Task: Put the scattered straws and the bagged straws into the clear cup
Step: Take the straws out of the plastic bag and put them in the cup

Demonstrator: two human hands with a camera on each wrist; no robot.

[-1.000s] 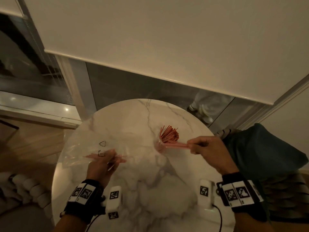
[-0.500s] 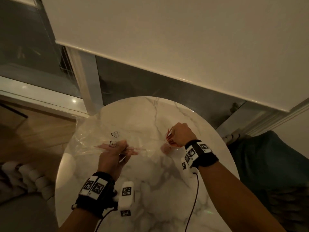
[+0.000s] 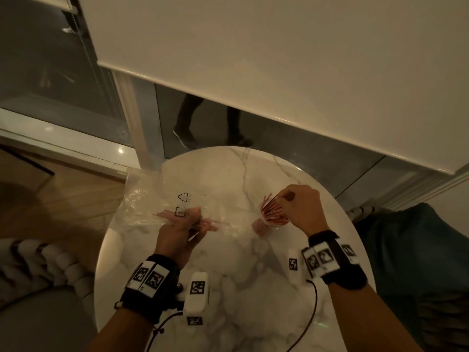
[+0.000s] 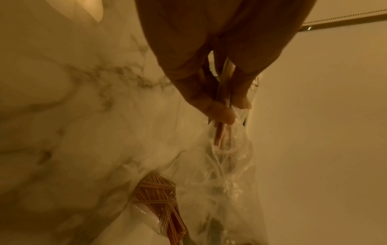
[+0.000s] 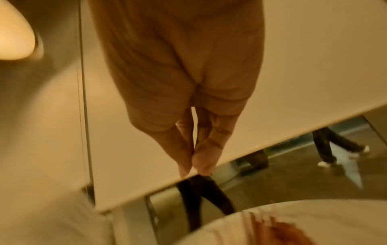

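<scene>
On the round marble table (image 3: 228, 288) stands the clear cup (image 3: 264, 223), also low in the left wrist view (image 4: 159, 199), with a fan of red straws (image 3: 272, 212) sticking out of it. My right hand (image 3: 286, 198) hovers just right of the straw tops. In the right wrist view its thumb and fingertips (image 5: 193, 164) meet with nothing between them, and the cup's straws (image 5: 282, 232) blur below. My left hand (image 3: 187, 219) grips the clear plastic bag (image 3: 152, 199) and the straws inside it (image 3: 165, 215), pinching plastic and straws together (image 4: 224, 107).
The bag spreads over the table's left edge. A dark green seat (image 3: 418, 250) is close on the right, a knotted cushion (image 3: 50, 262) on the left. Behind the table is a window with a lowered blind, and a person's legs (image 3: 187, 123) pass outside.
My right hand carried a bunch of straws over to the cup, left them in it, and has drawn back a little to the right. The left hand kept its grip on the bag.
</scene>
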